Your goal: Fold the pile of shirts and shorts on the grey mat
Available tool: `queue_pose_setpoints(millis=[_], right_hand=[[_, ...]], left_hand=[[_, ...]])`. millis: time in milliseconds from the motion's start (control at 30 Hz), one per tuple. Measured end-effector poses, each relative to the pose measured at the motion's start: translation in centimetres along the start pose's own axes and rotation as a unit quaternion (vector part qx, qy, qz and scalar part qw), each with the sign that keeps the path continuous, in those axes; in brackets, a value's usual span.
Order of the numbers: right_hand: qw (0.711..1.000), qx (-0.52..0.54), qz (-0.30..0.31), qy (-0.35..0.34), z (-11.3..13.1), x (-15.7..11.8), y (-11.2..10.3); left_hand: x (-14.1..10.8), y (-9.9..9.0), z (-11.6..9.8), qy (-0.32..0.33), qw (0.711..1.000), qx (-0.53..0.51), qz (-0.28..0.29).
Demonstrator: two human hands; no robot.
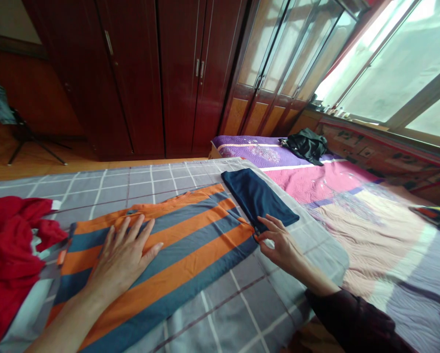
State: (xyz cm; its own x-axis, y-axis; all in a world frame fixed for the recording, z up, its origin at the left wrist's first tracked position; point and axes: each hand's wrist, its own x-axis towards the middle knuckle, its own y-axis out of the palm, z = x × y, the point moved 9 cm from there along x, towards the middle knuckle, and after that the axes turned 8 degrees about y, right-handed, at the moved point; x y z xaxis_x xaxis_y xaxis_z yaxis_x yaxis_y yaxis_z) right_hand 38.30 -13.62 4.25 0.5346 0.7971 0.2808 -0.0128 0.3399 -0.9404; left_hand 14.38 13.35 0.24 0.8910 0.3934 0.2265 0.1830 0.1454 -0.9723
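While the shirt (190, 245) is covered by the left hand (124, 257), laid flat with fingers spread and grasping nothing, its right edge is pinched by the right hand (281, 245) between thumb and fingers. The shirt is laid on the checked cloth (220, 309), with navy cloth (258, 193) just beside its right end and red cloth (10, 245) heaped by its left. Creases could be caused by tugging the pinched edge; the navy cloth could be dragged if snagged.
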Motion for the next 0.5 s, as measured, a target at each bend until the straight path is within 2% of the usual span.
queue_pose_setpoints(millis=[100,267,500], right_hand=[[1.000,-0.001,0.003,-0.010,0.0,0.4,-0.2],[0.996,-0.050,-0.068,-0.003,-0.4,0.6,-2.0],[0.996,-0.088,-0.014,-0.019,0.4,0.4,-0.5]], left_hand=[[0.1,-0.1,-0.1,0.003,1.000,0.007,0.003],[0.2,-0.2,-0.1,-0.001,1.000,0.008,0.009],[0.2,-0.2,-0.1,-0.002,1.000,0.003,0.010]])
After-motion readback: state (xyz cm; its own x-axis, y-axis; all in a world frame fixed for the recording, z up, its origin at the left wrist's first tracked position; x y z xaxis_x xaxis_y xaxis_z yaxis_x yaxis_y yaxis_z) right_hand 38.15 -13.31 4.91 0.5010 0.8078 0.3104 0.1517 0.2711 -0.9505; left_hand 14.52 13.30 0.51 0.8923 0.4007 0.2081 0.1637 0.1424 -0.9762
